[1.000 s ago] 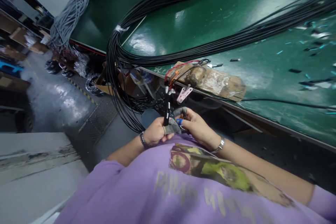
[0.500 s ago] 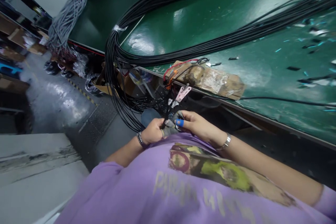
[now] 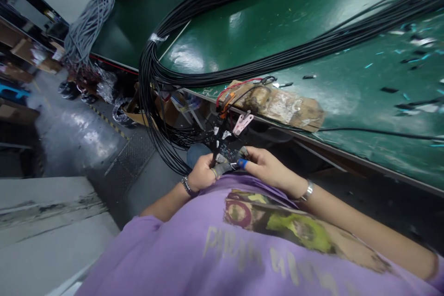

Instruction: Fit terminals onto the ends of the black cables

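Note:
My left hand (image 3: 204, 173), with worn grey covers on its fingertips, is closed on the end of a black cable (image 3: 215, 150) low in front of my body. Thin silvery strands (image 3: 234, 164) show between my two hands. My right hand (image 3: 268, 169) is closed in a pinch beside them, with a blue wrap on its thumb and a grey cover on a finger. What sits between those fingertips is too small to make out. A pink clip (image 3: 243, 123) hangs at the table edge just above my hands.
A thick bundle of black cables (image 3: 222, 74) loops over the green table (image 3: 277, 23) and hangs off its left edge. Near the edge lies a taped wooden block (image 3: 284, 104) with an orange-handled tool (image 3: 227, 101). Grey cables (image 3: 86, 23) hang farther left. Scraps litter the table's right side.
My right hand has shifted slightly right, widening the gap to my left hand, and the silvery strands between them show more. White scraps below the clip have moved slightly.

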Motion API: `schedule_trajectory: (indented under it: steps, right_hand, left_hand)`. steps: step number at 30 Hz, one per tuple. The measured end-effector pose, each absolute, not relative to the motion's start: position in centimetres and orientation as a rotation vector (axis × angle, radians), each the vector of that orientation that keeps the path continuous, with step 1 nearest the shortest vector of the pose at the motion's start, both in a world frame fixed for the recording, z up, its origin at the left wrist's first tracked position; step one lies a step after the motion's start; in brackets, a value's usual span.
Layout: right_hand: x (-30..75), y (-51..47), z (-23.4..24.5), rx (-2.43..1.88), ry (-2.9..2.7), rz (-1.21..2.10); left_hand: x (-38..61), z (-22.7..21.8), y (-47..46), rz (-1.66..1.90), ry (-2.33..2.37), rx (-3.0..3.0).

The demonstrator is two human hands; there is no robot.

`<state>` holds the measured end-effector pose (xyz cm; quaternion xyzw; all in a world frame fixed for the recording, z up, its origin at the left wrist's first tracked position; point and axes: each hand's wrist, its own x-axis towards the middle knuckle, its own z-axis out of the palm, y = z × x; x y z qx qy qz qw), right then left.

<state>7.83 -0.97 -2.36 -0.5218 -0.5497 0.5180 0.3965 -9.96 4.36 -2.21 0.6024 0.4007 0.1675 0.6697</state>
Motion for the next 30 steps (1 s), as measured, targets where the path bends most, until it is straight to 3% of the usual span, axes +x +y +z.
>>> schedule_trajectory:
  steps: [8, 15, 25, 30]
  right_hand:
    - [7.1, -1.3, -2.2, -1.507, -1.618, 0.918]
    - [7.9, -0.7, -4.9, -1.477, -1.535, 1.027]
    - [8.3, -1.7, -1.8, -1.518, -2.035, 0.557]
    - [8.0, -1.6, -1.8, -1.517, -1.96, 0.603]
  left_hand:
    - [-10.2, -3.7, 4.2, 0.361, 0.789, 1.508]
    - [-9.6, -1.6, 4.3, 0.366, 0.776, 1.294]
    - [-10.3, -2.6, 4.9, 0.422, 0.866, 1.184]
    - [-10.0, -1.9, 4.6, 0.463, 0.9, 1.208]
